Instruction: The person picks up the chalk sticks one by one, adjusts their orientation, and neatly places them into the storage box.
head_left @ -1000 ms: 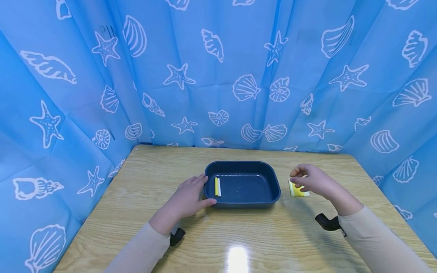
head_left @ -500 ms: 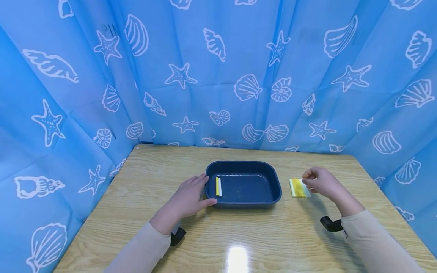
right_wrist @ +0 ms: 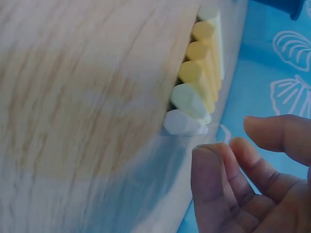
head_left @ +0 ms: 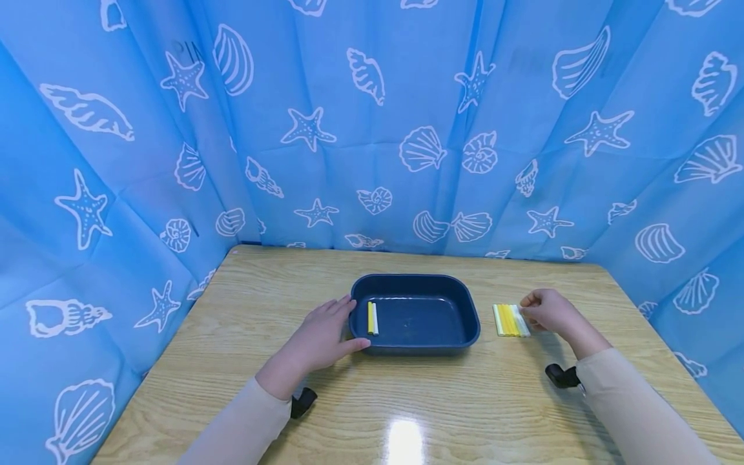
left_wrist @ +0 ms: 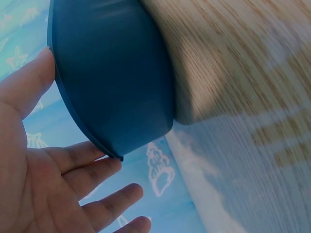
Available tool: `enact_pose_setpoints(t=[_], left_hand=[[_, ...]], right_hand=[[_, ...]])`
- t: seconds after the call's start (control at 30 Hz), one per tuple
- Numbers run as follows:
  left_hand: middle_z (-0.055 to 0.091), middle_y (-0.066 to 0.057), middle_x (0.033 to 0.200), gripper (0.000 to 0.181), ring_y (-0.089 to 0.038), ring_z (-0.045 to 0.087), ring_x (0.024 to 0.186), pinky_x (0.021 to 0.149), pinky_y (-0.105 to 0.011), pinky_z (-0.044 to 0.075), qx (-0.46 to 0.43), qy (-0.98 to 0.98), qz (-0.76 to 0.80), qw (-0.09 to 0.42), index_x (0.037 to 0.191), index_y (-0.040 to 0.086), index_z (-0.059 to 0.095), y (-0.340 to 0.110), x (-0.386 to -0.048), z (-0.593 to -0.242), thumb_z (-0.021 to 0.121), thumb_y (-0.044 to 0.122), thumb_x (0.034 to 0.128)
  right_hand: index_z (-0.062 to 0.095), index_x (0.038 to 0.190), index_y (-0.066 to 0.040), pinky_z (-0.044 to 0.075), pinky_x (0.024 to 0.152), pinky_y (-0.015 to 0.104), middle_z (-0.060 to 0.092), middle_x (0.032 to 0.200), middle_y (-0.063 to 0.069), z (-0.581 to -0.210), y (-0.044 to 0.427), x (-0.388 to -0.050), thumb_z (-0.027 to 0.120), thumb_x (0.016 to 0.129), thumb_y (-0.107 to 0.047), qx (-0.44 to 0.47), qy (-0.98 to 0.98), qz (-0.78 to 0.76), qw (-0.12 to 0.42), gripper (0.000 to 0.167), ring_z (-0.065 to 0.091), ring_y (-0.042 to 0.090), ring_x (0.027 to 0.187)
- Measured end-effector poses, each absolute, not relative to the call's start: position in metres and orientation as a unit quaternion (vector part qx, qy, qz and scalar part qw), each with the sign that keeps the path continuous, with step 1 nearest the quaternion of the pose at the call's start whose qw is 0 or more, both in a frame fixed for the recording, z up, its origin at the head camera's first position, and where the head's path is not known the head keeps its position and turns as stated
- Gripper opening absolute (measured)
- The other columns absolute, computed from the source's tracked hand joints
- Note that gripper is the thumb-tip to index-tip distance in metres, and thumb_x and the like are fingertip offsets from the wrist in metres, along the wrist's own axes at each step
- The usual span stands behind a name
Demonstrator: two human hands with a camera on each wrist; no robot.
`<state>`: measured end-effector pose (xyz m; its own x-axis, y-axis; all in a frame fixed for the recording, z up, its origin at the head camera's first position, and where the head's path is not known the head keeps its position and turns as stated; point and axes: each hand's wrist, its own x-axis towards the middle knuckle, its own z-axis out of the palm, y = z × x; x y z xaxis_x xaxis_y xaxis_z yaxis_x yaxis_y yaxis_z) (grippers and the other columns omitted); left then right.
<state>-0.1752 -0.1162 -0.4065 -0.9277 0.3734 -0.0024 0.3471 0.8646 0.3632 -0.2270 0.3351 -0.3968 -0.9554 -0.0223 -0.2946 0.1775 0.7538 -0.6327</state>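
blue basin (head_left: pixel 424 323) holds one yellow stick (head_left: pixel 370 318), one white stick (head_left: pixel 374 319); left hand (head_left: pixel 322 336), fingers spread, touches its left side; right hand (head_left: pixel 547 311), fingers loosely bent, beside three yellow sticks (right_wrist: pixel 198 50), three white sticks (right_wrist: pixel 188 103).

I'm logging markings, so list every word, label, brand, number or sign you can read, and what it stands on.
"PIN", as best I can tell: faint dark letters, upper left of the blue fabric curtain with white shell prints.
Upper right of that curtain: faint marks, too blurred to read.
Dark-blue rectangular tub, yellow and white cylindrical sticks: none readable.
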Motion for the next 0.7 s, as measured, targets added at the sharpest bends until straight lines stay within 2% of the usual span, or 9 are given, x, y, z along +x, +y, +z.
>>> enact_pose_setpoints(t=[0.2,0.5,0.7], left_hand=[[0.034,-0.015,0.160,0.086,-0.038,0.031,0.146,0.118,-0.055,0.025,0.186,0.965,0.181,0.040,0.154,0.004,0.039,-0.115,-0.175,-0.406,0.066,0.057,0.0910],[0.033,-0.015,0.160,0.086,-0.037,0.030,0.147,0.118,-0.056,0.026,0.182,0.965,0.182,0.044,0.154,0.005,0.038,-0.114,-0.175,-0.405,0.067,0.056,0.0911],[0.033,-0.015,0.160,0.086,-0.037,0.029,0.147,0.118,-0.056,0.025,0.178,0.966,0.184,0.046,0.154,0.005,0.038,-0.114,-0.174,-0.404,0.067,0.055,0.0909]], right_hand=[[0.054,0.115,0.016,0.058,0.071,0.037,0.059,0.104,0.024,-0.403,0.340,-0.234,0.058,0.098,-0.009,0.050,0.929,-0.333,0.155,0.031,0.062,0.024,0.086],[0.051,0.120,0.017,0.059,0.069,0.037,0.062,0.099,0.021,-0.408,0.342,-0.235,0.057,0.097,-0.002,0.067,0.906,-0.376,0.182,0.031,0.065,0.021,0.081],[0.049,0.120,0.018,0.057,0.065,0.035,0.060,0.093,0.019,-0.410,0.340,-0.235,0.056,0.097,-0.001,0.067,0.904,-0.380,0.186,0.031,0.060,0.020,0.075]])
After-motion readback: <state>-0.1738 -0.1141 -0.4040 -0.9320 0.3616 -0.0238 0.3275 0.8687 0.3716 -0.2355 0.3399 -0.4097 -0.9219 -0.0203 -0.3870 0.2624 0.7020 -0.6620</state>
